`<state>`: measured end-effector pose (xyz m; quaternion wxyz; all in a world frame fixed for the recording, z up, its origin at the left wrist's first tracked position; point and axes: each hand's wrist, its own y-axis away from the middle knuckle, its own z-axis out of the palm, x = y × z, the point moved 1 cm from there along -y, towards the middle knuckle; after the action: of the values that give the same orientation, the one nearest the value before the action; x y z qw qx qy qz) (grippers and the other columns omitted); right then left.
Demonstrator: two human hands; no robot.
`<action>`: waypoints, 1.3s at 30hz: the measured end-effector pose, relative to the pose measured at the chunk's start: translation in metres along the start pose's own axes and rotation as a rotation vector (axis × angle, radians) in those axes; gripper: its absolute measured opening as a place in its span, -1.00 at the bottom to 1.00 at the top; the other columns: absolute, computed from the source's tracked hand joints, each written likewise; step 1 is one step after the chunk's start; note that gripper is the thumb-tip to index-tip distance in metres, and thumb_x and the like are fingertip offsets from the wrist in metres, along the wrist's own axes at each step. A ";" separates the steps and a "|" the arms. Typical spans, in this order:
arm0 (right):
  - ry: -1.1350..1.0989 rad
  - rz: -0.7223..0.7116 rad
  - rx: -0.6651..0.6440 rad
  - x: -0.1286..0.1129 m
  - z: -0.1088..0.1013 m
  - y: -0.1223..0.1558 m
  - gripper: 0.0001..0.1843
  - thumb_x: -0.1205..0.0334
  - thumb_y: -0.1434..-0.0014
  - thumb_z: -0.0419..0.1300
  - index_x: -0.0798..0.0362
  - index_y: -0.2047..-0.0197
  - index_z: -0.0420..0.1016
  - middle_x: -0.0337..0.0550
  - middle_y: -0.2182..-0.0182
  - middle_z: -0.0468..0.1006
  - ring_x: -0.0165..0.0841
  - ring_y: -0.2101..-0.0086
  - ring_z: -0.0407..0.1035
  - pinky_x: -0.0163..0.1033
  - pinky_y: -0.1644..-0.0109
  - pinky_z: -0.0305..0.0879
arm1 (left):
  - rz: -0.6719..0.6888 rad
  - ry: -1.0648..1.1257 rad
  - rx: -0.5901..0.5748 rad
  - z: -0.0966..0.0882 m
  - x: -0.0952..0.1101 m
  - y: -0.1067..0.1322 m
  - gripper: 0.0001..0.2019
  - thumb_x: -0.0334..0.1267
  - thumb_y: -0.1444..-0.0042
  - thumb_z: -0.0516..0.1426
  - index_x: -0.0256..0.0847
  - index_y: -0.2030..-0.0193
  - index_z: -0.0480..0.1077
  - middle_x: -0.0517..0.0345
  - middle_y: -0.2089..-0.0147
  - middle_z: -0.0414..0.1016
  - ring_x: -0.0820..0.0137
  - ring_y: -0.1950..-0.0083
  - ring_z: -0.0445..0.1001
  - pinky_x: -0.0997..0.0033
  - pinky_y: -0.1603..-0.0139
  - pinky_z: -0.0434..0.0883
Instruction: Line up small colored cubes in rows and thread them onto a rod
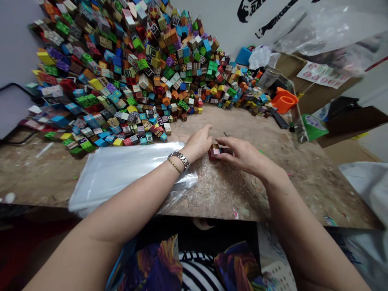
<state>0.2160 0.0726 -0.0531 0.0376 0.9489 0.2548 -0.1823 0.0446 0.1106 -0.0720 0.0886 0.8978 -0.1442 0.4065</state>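
Note:
A small dark red cube (214, 151) sits on the worn brown table (230, 190) between my two hands. My left hand (199, 143), with a metal watch and a thin bracelet at the wrist, curls its fingers against the cube's left side. My right hand (242, 153) pinches the cube from the right with thumb and fingertips. A stack of clear plastic bags (121, 171) lies flat under my left forearm.
A huge heap of small coloured printed cubes (130, 68) fills the table's far left and back. An orange plastic container (284, 101), a green-labelled item (313, 126), cardboard boxes (309, 87) and crumpled plastic sheeting (327, 28) stand at the right.

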 end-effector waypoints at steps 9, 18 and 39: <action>-0.028 -0.032 0.013 0.001 0.005 0.002 -0.60 0.14 -0.32 0.18 0.05 -0.18 0.48 0.02 -0.03 0.60 -0.10 0.00 0.47 -0.04 -0.07 0.37 | 0.038 0.150 -0.036 -0.004 0.002 0.003 -0.79 -0.29 -0.24 0.05 -0.31 0.18 0.50 0.03 0.22 0.57 0.37 0.20 0.48 0.35 0.03 0.41; -0.073 0.012 0.024 -0.006 0.006 0.002 -0.68 0.16 -0.32 0.17 0.00 -0.11 0.53 -0.02 -0.06 0.60 -0.12 -0.04 0.46 -0.03 -0.12 0.35 | 0.100 0.210 -0.306 -0.005 -0.010 -0.001 -0.84 -0.29 -0.05 0.18 -0.28 0.24 0.52 0.11 0.28 0.58 0.39 0.23 0.48 0.43 0.16 0.39; -0.098 -0.031 0.040 0.000 0.006 0.004 -0.60 0.09 -0.31 0.16 0.00 -0.15 0.51 0.00 -0.05 0.60 -0.09 -0.01 0.50 -0.01 -0.08 0.43 | 0.006 0.115 -0.256 -0.004 -0.003 0.009 -0.93 -0.32 -0.13 0.18 -0.25 0.31 0.37 0.19 0.32 0.49 0.43 0.24 0.44 0.47 0.22 0.32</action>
<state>0.2160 0.0681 -0.0590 0.0284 0.9354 0.2636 -0.2340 0.0369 0.1039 -0.0712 0.2091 0.8541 -0.1921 0.4358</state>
